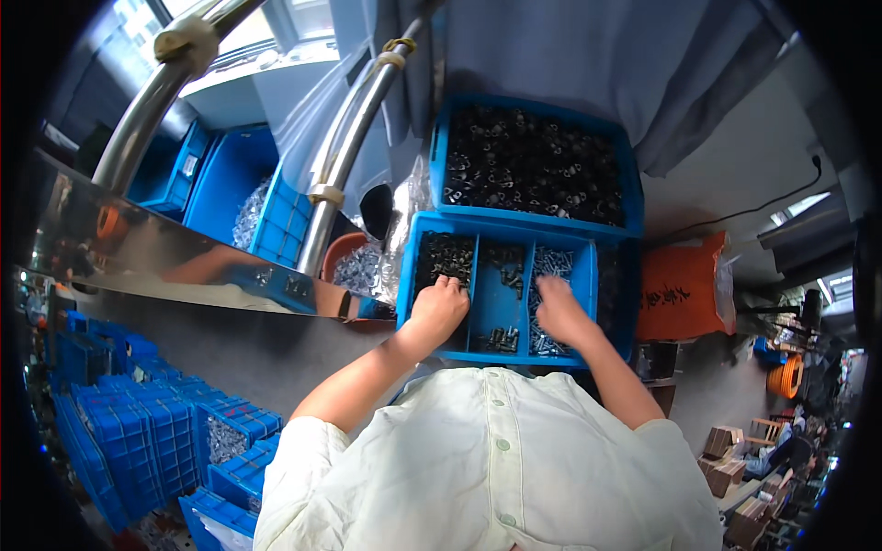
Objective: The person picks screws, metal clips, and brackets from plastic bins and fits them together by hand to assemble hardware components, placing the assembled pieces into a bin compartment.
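Note:
A blue divided tray sits in front of me, split into three long compartments. My left hand reaches into its left compartment, which holds small dark metal parts. The fingers are bent together at the heap, and what they grip is hidden. In the right compartment lie silvery screws. My right hand is over them with its fingers drawn together; whatever is in them is too small to make out. The middle compartment has dark fittings at its near end and more at its far end.
Behind the tray stands a blue bin of black clip-like parts. Steel tubes slope up on the left, beside a red bowl of clear pieces. An orange sack stands right. Stacked blue crates fill the lower left.

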Demonstrator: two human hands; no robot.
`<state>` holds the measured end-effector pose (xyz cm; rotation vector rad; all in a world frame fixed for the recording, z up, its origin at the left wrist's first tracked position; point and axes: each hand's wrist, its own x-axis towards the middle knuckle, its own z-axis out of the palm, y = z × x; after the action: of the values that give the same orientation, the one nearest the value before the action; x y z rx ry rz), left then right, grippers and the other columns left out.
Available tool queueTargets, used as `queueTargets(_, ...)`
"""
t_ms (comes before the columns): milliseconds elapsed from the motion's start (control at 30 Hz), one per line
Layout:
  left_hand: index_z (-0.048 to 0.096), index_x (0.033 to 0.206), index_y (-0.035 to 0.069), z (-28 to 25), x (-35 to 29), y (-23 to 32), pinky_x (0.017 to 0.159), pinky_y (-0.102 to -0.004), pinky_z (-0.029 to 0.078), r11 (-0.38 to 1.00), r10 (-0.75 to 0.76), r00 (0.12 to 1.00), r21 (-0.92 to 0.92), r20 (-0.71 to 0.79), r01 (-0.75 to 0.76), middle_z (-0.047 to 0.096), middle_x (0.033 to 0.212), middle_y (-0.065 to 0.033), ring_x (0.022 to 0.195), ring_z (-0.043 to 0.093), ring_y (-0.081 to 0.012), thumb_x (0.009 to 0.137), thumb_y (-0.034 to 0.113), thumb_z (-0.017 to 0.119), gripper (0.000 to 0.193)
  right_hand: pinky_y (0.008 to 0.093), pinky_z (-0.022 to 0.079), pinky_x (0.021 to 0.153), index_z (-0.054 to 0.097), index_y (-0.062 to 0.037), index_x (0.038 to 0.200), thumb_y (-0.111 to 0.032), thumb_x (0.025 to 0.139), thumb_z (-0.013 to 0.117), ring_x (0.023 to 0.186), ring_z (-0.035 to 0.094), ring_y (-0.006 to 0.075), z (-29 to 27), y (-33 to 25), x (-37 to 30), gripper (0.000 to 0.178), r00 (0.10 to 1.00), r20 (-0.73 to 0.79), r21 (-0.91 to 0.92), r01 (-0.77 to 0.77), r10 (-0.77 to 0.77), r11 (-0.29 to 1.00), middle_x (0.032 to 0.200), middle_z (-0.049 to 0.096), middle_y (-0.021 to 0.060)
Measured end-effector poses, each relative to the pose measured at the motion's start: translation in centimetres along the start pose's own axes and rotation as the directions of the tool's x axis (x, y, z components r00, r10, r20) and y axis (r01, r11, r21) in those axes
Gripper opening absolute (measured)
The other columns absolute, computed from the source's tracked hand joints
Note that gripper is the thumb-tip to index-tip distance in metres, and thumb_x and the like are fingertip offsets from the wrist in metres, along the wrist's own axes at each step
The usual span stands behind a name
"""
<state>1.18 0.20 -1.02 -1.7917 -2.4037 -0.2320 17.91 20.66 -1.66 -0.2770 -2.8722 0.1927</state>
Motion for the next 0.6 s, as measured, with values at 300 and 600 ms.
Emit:
queueTargets(300, 0.066, 0.085, 0.001, -2.9, 1.2, -2.7, 0.065, -0.0392, 0.053, 0.952, -0.042, 0.935, -0.270, 0.352, 0.144, 0.066, 0.080, -0.0157, 0.073, 0.065, -0.0334, 0.074, 0.009, 0.062, 0.013, 0.0423, 0.051, 0.076, 0.056, 0.0006, 0.096, 0.000, 0.075, 0.057, 0.088, 0.054, 0.0355, -0.2, -0.3, 0.0, 0.021, 0.970, 0.235, 0.041, -0.079, 0.067, 0.996, 0.089, 0.054, 0.0188)
queueTargets(600, 0.064, 0.099, -0.002, -4.2, 0.2, -2.9, 0.064, -0.0330, 0.053, 0.575, -0.176, 0.963, -0.772, 0.204, 0.269, 0.068, 0.080, -0.0127, 0.071, 0.067, -0.0215, 0.086, 0.006, 0.058, 0.016, 0.0363, 0.053, 0.071, 0.063, -0.0002, 0.093, -0.006, 0.082, 0.060, 0.076, 0.062, 0.0283, -3.1, 0.3, 0.2, 0.012, 0.888, 0.310, 0.630, -0.460, 0.340, 0.626, 0.084, 0.063, 0.0138)
